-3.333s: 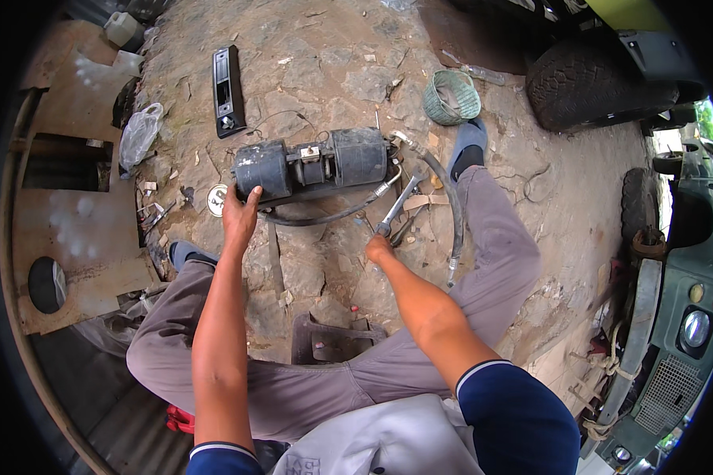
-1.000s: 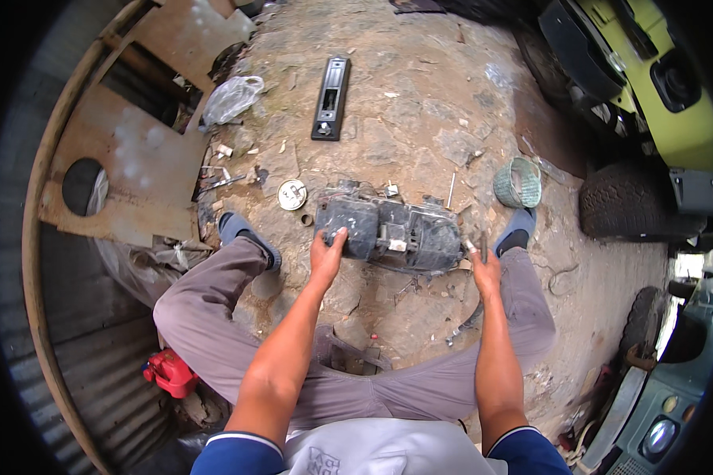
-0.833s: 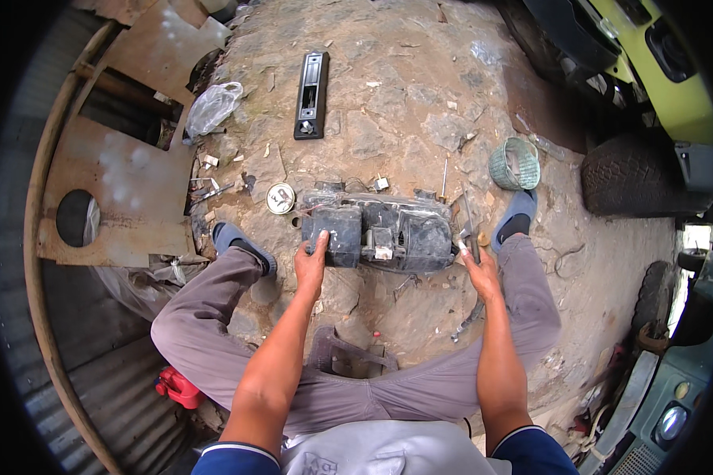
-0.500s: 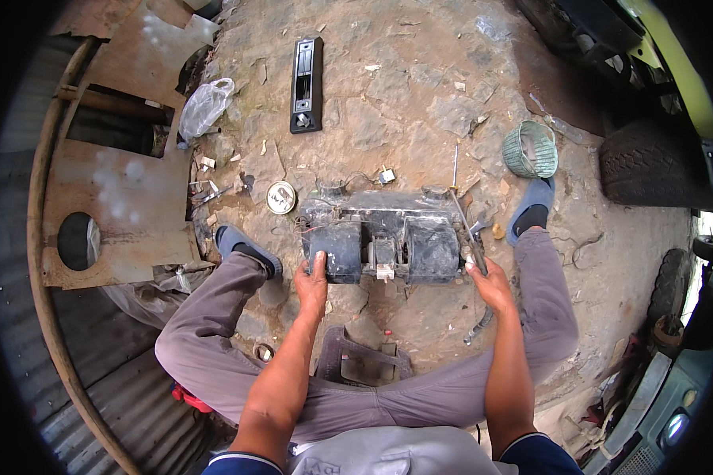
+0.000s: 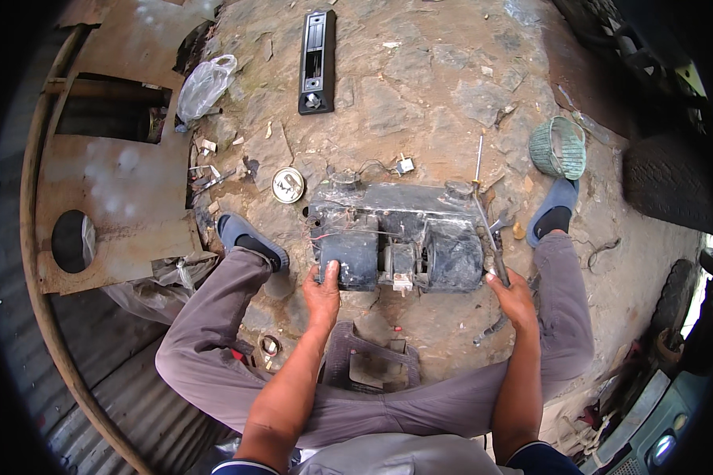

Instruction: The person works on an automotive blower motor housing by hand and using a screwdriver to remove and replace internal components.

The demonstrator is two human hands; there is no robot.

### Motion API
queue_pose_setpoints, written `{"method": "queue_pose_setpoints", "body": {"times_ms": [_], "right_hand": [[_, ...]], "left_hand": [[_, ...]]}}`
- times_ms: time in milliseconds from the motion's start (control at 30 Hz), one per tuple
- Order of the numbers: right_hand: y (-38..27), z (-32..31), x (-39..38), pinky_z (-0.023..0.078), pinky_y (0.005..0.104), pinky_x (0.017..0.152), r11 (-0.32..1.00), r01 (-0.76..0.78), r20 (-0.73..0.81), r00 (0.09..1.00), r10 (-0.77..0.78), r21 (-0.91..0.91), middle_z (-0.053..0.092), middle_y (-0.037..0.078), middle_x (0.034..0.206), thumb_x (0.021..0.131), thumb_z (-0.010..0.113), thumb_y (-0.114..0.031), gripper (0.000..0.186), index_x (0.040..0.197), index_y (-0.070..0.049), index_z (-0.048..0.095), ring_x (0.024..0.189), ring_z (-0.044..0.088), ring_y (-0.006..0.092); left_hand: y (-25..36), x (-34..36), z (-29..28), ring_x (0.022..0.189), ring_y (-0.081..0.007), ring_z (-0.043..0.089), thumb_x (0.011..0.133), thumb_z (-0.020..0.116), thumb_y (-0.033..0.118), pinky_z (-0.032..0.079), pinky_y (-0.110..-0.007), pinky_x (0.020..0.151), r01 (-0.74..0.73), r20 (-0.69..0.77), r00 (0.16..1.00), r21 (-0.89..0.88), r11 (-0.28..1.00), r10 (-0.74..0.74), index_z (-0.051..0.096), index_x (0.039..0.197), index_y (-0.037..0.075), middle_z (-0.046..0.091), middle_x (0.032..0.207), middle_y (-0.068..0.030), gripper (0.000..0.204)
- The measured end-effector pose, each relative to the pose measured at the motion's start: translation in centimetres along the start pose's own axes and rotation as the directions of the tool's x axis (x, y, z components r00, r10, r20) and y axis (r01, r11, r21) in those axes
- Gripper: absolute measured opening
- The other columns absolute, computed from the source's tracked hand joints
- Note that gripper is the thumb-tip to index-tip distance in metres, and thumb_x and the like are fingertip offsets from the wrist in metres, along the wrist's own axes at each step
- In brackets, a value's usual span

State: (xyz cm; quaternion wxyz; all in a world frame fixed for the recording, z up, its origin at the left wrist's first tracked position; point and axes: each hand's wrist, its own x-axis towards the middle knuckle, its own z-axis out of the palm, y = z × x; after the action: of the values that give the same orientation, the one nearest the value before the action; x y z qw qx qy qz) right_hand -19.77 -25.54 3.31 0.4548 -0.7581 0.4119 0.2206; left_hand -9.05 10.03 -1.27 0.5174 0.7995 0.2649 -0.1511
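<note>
Blower unit (image 5: 396, 220), long axis left-to-right, drums (image 5: 355, 255) nearside

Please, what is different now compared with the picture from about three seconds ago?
The right hand let go of the wrench and now holds the hose at the black unit's right end. The black unit has turned, so its drums face the person. The left hand stays at its left end; the long black panel, round tin and green basket remain in place.
</note>
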Motion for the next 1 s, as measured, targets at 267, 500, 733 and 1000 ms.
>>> {"method": "queue_pose_setpoints", "body": {"times_ms": [267,500,733,1000], "right_hand": [[-0.8,0.1,-0.1,0.044,0.0340,0.069,0.999,-0.042,0.014,0.999,0.042,-0.019,0.056,0.005,0.074,0.093,0.068,-0.025,0.027,0.095,0.002,0.063,0.071,0.049,0.0158],[-1.6,-0.2,0.2,0.042,0.0349,0.065,0.994,0.025,0.006,1.000,-0.024,-0.110,0.055,0.006,0.070,0.094,0.066,-0.024,0.025,0.093,0.001,0.063,0.067,0.049,0.0166],[-2.0,-0.1,0.0,0.041,0.0359,0.062,0.998,-0.022,0.007,1.000,0.022,-0.056,0.053,0.007,0.068,0.094,0.066,-0.025,0.026,0.090,0.001,0.061,0.064,0.047,0.0170],[-0.6,0.5,0.4,0.041,0.0347,0.060,0.999,-0.003,-0.012,1.000,0.002,-0.047,0.051,0.005,0.065,0.094,0.068,-0.024,0.027,0.087,0.001,0.062,0.062,0.046,0.0150]], "left_hand": [[-0.3,0.2,0.0,0.081,-0.0115,0.056,0.091,0.074,0.034,0.049,-0.032,0.077,-0.033,0.011,0.999,-0.016,0.999,0.033,0.068,0.095,-0.003,0.070,0.087,-0.0076,0.038],[-1.0,0.3,0.2,0.081,-0.0131,0.056,0.093,0.071,0.037,0.048,-0.031,0.078,-0.018,0.013,1.000,-0.005,1.000,0.018,0.066,0.101,-0.005,0.068,0.089,-0.0087,0.043],[-4.7,1.0,-0.4,0.089,-0.0128,0.054,0.098,0.062,0.042,0.045,-0.030,0.085,-0.068,-0.066,0.995,0.115,0.991,0.075,0.064,0.109,-0.007,0.065,0.098,-0.0065,0.050],[-1.4,0.6,-0.1,0.091,-0.0172,0.057,0.094,0.070,0.040,0.048,-0.034,0.086,-0.006,0.037,0.999,0.005,1.000,0.006,0.061,0.112,-0.013,0.066,0.101,-0.0146,0.056]]}}
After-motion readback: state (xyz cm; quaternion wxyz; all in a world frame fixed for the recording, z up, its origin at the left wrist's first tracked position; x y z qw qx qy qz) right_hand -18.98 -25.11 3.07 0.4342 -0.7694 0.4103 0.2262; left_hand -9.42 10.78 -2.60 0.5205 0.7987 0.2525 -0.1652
